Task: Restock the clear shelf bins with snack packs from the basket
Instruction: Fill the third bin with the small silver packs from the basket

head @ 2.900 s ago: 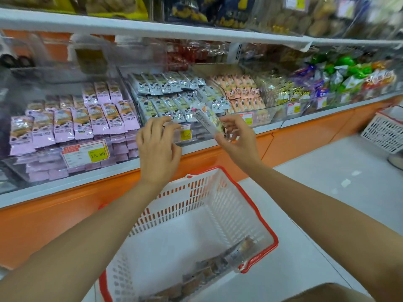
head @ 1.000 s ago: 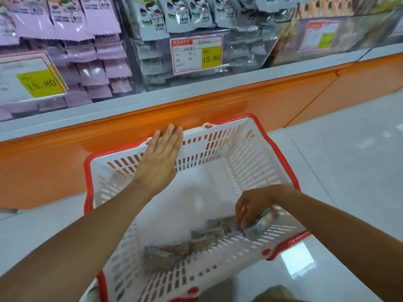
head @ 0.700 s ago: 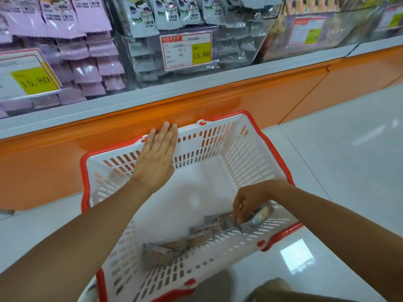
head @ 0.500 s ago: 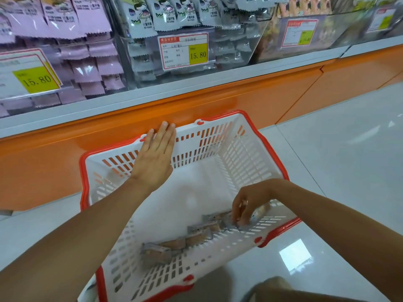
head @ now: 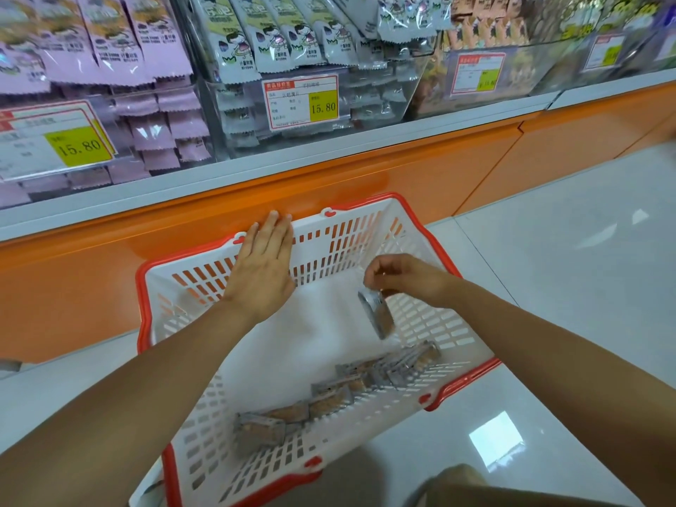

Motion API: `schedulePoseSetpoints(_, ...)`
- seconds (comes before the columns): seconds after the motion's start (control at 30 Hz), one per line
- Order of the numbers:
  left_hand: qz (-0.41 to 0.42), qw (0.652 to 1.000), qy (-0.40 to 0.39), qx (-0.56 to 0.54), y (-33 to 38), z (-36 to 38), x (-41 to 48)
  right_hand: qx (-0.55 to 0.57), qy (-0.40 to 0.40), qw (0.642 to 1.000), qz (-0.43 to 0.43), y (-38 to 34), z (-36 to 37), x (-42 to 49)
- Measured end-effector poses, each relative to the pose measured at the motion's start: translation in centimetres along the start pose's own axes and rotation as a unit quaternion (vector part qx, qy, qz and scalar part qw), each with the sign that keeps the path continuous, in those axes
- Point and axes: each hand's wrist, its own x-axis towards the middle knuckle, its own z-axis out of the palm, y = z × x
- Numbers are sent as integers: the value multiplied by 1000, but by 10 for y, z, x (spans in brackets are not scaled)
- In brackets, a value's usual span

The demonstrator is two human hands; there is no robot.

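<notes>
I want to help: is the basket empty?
Not empty: several snack packs lie in a row inside the basket, and the right hand holds another pack.

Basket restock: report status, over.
Left hand flat at basket far rim. Right hand pinching one snack pack above remaining packs. Nothing in the way.

You've got 1 basket (head: 347, 236), 1 pack (head: 378, 316) lifted clear, approx 6 more packs (head: 329, 391) on its floor; overlap blocks an exact no. Also 4 price tags (head: 300, 102), 2 reading 15.80.

basket (head: 365, 247): slotted white plastic, red rim | snack pack (head: 378, 314): shiny film | floor (head: 570, 272): glossy tile
</notes>
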Motion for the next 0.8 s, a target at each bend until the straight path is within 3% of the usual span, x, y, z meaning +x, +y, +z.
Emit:
schedulePoseSetpoints(0.1, 30, 993, 10, -114, 7, -10, 3, 87, 60, 994, -33, -14, 3, 3)
schedulePoseSetpoints(0.17, 32, 972, -42, -229, 15, -17, 5, 138, 98, 984, -48, -23, 7, 5)
schedulePoseSetpoints(0.3, -66, 854, -128, -500, 30, -31, 7, 229, 155, 958, -72, -33, 9, 7)
schedulePoseSetpoints(0.37, -68, 833, -158, -526, 32, -35, 7, 251, 154, 952, -85, -36, 10, 6)
schedulePoseSetpoints(0.5, -76, 855, -133, -495, 28, -41, 9, 268, 137, 949, -95, -42, 11, 0)
schedulePoseSetpoints(0.7, -64, 885, -36, -460, 11, -58, 6, 67, 96, 986, -122, -52, 3, -17)
schedulePoseSetpoints(0.8, -23, 899, -10, -437, 12, -67, 6, -91, 122, 979, -137, -60, 8, -21)
